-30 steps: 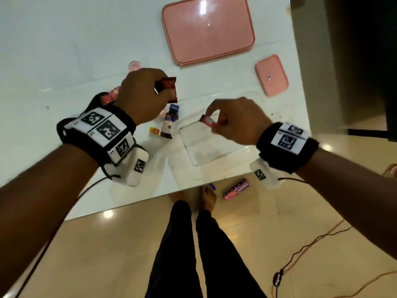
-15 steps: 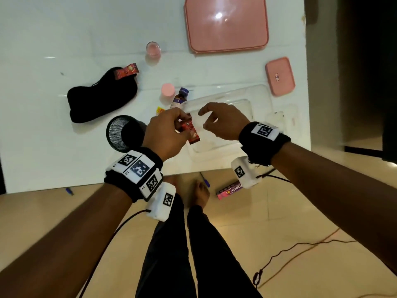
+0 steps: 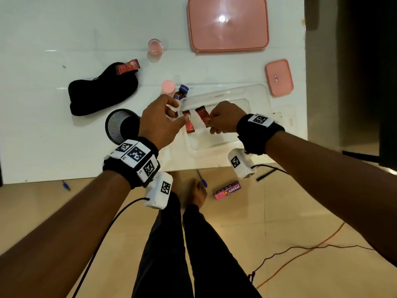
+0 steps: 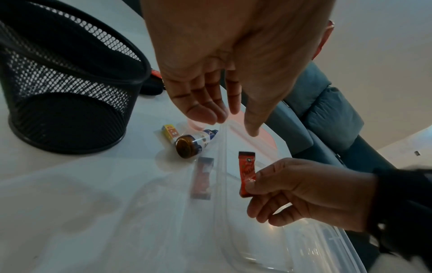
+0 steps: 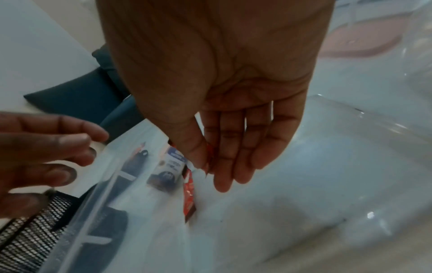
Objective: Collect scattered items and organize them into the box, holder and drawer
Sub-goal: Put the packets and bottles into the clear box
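A clear plastic box (image 3: 223,138) stands at the table's front edge. My right hand (image 3: 211,121) is over it and pinches a red sachet (image 3: 203,116) between thumb and forefinger, as the right wrist view shows (image 5: 189,190). My left hand (image 3: 176,110) hovers over the box's left rim with straight, spread fingers and holds nothing. Just below it a second red sachet (image 3: 189,124) is inside the box and looks blurred in the left wrist view (image 4: 202,178). The black mesh holder (image 3: 120,125) stands left of the box.
Beside the box lie a brown bottle (image 3: 181,93) and a small yellow packet (image 4: 169,131). Further back are a black pouch (image 3: 103,91) with a red sachet (image 3: 127,66), a pink cup (image 3: 155,46) and two pink lids (image 3: 228,24). A pink carton (image 3: 227,190) lies on the floor.
My left hand held a red sachet and has opened. One sachet is now inside the box. My right hand now pinches another sachet over the box.
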A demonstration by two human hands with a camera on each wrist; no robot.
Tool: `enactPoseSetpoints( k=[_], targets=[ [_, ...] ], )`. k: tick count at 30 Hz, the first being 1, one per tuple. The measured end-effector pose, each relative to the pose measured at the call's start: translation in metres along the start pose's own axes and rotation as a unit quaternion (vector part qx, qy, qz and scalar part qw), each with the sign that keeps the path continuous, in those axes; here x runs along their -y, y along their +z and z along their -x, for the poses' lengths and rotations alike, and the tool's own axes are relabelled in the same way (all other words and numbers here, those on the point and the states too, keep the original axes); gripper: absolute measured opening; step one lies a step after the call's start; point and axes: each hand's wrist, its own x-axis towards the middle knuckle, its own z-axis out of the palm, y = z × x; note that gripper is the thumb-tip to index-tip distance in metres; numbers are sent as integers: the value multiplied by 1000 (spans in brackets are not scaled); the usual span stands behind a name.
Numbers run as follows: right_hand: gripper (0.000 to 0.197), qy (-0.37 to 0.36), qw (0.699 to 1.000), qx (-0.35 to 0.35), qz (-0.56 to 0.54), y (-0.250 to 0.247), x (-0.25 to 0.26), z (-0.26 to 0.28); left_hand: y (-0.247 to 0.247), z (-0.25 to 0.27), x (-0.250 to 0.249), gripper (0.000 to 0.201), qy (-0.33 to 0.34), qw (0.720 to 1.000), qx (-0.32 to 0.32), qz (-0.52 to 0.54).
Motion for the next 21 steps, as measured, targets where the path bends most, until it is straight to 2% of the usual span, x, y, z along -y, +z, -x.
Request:
enactPoseSetpoints(
  k=[5, 7, 12, 14, 18, 21],
  targets=[
    [34, 13, 998, 40, 38, 9, 12, -17, -6, -1, 0, 21, -18, 1000, 13, 3],
    [38, 31, 996, 33, 77, 10, 14, -22, -13, -4, -4, 18, -10, 1000, 18, -4],
    [35, -5, 978, -70, 195, -3, 17, -14, -50, -31, -14, 10, 15, 1000, 12, -19],
    [30, -29, 976, -101, 188, -8, 18, -5, -72, -53, -15, 11, 22, 999, -2, -44],
    [15, -85, 970, -189, 128, -13, 22, 10, -108, -100, -1, 24, 21, 985, -11, -170],
    [26, -126, 957, -234, 117, -17, 21, 10, -119, -132, 20, 38, 19, 966, 12, -259]
  ],
)
